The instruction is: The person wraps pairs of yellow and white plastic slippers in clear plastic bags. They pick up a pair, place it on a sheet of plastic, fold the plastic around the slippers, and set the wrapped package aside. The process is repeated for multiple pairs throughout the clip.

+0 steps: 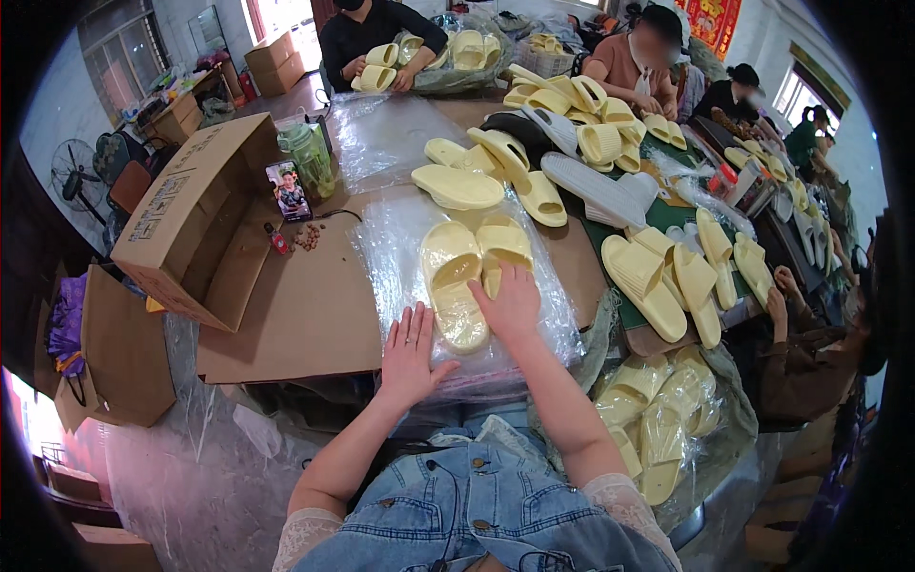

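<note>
A pair of pale yellow slide slippers [452, 262] lies side by side before me, toes away, glossy as if under clear film. Beneath them is a stack of clear plastic bags [396, 253]. My left hand [408, 355] lies flat on the plastic, left of the left slipper's heel, fingers stretched and empty, a ring on one finger. My right hand [512, 303] rests on the heel half of the right slipper, fingers spread over it, thumb reaching toward the left slipper. That slipper's heel is hidden under the hand.
Loose yellow slippers [572, 100] pile up at the far right, with grey ones [596, 186] among them. A sack of bagged slippers [658, 419] stands at my lower right. At left are an open carton [205, 210], a phone [289, 191] and a green jug [310, 157]. Several co-workers sit around.
</note>
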